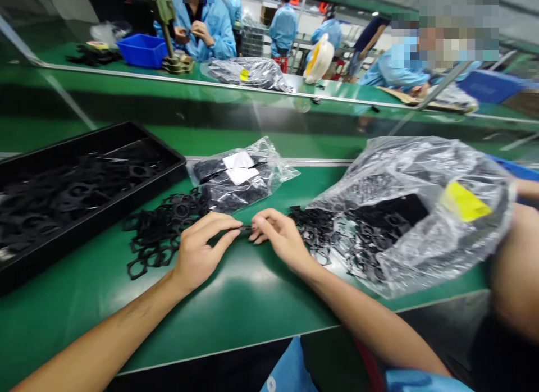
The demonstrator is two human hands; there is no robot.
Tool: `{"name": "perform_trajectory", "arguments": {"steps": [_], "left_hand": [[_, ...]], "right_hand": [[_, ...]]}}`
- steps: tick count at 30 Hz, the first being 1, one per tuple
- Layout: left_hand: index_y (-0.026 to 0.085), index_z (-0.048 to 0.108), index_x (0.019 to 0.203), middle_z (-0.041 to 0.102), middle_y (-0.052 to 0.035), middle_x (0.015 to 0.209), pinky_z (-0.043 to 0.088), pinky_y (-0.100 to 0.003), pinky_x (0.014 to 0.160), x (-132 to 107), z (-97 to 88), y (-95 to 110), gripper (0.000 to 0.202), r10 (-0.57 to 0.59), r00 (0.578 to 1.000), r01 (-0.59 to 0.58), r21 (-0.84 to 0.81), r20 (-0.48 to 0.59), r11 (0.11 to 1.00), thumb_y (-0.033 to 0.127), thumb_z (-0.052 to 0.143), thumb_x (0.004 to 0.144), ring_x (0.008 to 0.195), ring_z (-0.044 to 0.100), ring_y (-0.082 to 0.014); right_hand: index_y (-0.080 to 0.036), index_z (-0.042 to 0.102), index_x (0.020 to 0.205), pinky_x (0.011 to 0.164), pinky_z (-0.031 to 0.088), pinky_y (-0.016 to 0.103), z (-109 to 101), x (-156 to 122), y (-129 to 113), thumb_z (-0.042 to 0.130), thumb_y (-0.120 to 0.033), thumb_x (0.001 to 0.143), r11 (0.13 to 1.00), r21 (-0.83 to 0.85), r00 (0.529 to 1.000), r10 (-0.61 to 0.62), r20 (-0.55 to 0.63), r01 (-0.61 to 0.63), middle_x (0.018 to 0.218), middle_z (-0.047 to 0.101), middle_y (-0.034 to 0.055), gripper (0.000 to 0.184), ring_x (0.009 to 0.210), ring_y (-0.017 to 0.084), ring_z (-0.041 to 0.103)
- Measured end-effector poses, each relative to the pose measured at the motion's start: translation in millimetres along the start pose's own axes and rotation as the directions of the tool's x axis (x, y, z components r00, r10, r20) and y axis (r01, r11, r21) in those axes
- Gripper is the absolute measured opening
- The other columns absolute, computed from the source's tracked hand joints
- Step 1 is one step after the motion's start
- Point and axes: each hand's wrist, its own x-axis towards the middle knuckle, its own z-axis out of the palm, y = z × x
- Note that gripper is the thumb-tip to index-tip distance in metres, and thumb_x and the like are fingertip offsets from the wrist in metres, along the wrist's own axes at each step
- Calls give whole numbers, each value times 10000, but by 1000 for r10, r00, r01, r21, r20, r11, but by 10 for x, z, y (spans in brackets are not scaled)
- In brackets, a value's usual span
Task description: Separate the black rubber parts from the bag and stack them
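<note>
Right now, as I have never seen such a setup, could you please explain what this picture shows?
There is no machine here: these are a person's bare hands, seen from a camera worn on that person's head, looking forward and down.

The left hand pinches a thin dark piece. The right hand has its fingertips at the other end; its exact grip is unclear.

On the green table, a black tray of dark parts stands at left. Beside the left hand lies a pile of black frames, with a small clear bag behind. At right is a large clear bag with a yellow label.
</note>
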Motion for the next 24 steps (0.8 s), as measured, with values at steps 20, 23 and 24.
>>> {"name": "perform_trajectory", "arguments": {"steps": [20, 23, 24], "left_hand": [[184, 669, 911, 730, -39, 889, 568, -290, 800, 25, 5, -33, 86, 40, 998, -41, -8, -46, 999, 107, 645, 879, 852, 692, -148], [182, 663, 909, 724, -42, 888, 560, -295, 811, 24, -2, -43, 85, 35, 999, -36, -9, -35, 999, 105, 640, 880, 856, 685, -148], [181, 661, 909, 721, -42, 890, 557, -295, 812, 23, -5, -43, 85, 32, 999, -32, -8, -30, 999, 105, 636, 881, 857, 682, -148]], "right_hand": [[-214, 636, 857, 693, 542, 308, -40, -27, -95, 611, -113, 864, 687, -471, 804, -588, 88, 554, 864, 680, 43, 104, 776, 172, 643], [-217, 637, 863, 700, 542, 319, -37, -34, -99, 605, -130, 869, 676, -482, 801, -590, 99, 558, 866, 682, 47, 93, 783, 180, 645], [-219, 638, 866, 708, 541, 325, -36, -40, -102, 603, -133, 873, 668, -488, 798, -593, 105, 561, 861, 681, 48, 93, 785, 183, 644]]}}
